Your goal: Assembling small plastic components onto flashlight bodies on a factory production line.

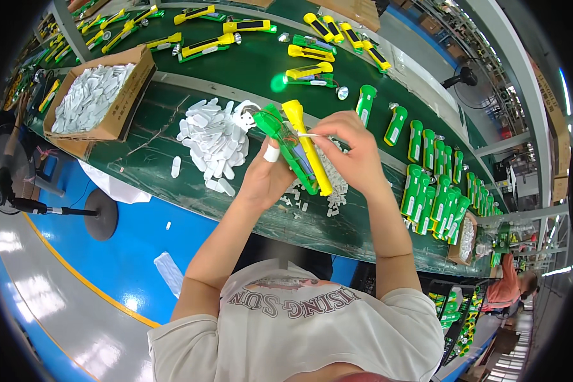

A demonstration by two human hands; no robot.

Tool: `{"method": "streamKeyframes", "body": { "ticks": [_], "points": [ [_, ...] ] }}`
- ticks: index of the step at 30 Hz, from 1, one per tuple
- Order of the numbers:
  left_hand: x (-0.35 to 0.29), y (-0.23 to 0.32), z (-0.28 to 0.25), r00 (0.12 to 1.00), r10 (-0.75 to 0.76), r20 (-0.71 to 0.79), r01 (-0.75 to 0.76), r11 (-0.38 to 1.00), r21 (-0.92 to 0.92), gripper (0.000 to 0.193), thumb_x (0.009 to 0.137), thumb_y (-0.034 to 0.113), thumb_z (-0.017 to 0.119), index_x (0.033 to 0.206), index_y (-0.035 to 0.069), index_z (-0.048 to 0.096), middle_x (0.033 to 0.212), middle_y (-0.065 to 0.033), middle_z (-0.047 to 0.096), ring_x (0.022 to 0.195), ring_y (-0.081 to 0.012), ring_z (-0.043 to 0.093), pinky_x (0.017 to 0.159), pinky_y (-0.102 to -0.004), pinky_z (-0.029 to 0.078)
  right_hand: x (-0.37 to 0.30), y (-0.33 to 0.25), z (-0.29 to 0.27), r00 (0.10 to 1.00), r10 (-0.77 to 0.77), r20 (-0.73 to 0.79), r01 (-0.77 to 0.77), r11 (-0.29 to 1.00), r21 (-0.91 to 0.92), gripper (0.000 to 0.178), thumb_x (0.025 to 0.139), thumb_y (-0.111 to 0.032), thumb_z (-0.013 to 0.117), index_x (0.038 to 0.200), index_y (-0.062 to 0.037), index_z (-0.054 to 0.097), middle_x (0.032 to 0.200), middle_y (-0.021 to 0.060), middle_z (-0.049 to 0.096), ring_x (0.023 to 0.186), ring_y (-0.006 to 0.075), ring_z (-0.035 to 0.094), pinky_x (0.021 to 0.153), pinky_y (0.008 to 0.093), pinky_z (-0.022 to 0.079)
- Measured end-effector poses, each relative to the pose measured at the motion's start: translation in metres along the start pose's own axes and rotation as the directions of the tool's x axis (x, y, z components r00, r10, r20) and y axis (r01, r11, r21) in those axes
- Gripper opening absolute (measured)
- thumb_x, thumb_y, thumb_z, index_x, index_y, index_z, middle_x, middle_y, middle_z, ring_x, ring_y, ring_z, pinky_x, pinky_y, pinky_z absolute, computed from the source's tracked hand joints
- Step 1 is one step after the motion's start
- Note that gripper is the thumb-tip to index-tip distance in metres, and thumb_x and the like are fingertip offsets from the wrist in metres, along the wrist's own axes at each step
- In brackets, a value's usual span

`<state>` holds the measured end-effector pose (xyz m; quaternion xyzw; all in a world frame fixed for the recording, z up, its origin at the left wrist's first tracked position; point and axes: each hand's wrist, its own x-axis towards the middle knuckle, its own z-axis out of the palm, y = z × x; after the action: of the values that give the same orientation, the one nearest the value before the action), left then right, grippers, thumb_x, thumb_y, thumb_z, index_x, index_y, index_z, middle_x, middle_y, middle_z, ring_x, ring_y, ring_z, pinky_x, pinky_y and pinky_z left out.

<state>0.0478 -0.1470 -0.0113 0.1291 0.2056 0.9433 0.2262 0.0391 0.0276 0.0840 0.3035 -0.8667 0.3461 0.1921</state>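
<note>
My left hand (265, 177) is wrapped round an opened flashlight, with a white band about one finger. Its green casing half (294, 159) shows wires and a bluish part inside. The yellow casing half (316, 159) lies alongside it, tilted slightly apart. Between thumb and fingertips, my right hand (356, 156) pinches a thin white piece (308, 134) against the gap between the halves, near the wires. A round white lamp part (244, 116) is by the green head end. Under my hands, partly hidden, lies a heap of small white blocks (337, 194).
White oval pieces (216, 143) are piled left of my hands, beside a cardboard box (130, 95) of similar pieces. Assembled green flashlights (420, 191) stand in rows at right. Yellow and green flashlights (207, 46) lie on the far belt. A fan (99, 213) stands at left.
</note>
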Motion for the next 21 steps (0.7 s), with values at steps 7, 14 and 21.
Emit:
{"method": "streamKeyframes", "body": {
  "ticks": [7, 14, 21],
  "points": [
    [0.001, -0.002, 0.005, 0.999, -0.040, 0.029, 0.036, 0.993, 0.110, 0.064, 0.097, 0.041, 0.060, 0.148, 0.018, 0.029, 0.140, -0.0059, 0.046, 0.128, -0.0234, 0.050, 0.101, -0.0495, 0.045, 0.027, -0.021, -0.038, 0.880, -0.202, 0.431, 0.127, 0.972, 0.196, 0.039, 0.084, 0.005, 0.063, 0.119, -0.0123, 0.069, 0.093, 0.0070, 0.050, 0.087, 0.0201, 0.055, 0.072, 0.0299, 0.046],
    [-0.004, -0.004, 0.011, 0.987, -0.157, -0.030, 0.160, 0.970, 0.183, 0.071, 0.091, 0.032, 0.071, 0.148, 0.016, 0.031, 0.139, -0.0062, 0.045, 0.124, -0.0237, 0.053, 0.097, -0.0468, 0.051, 0.047, -0.024, -0.033, 0.737, 0.098, 0.669, -0.296, 0.936, 0.189, 0.068, 0.083, 0.000, 0.068, 0.144, -0.0198, 0.046, 0.100, 0.0083, 0.050, 0.075, 0.0163, 0.062, 0.067, 0.0302, 0.050],
    [0.000, -0.009, 0.003, 0.996, -0.070, -0.060, 0.077, 0.990, 0.119, 0.055, 0.096, 0.033, 0.065, 0.141, 0.015, 0.038, 0.131, -0.0065, 0.050, 0.119, -0.0231, 0.055, 0.095, -0.0453, 0.050, 0.013, -0.023, -0.020, 0.978, -0.058, 0.200, 0.095, 0.980, -0.176, 0.074, 0.080, -0.020, 0.079, 0.144, -0.0113, 0.044, 0.115, 0.0153, 0.051, 0.092, 0.0264, 0.063, 0.078, 0.0361, 0.052]
  ]
}}
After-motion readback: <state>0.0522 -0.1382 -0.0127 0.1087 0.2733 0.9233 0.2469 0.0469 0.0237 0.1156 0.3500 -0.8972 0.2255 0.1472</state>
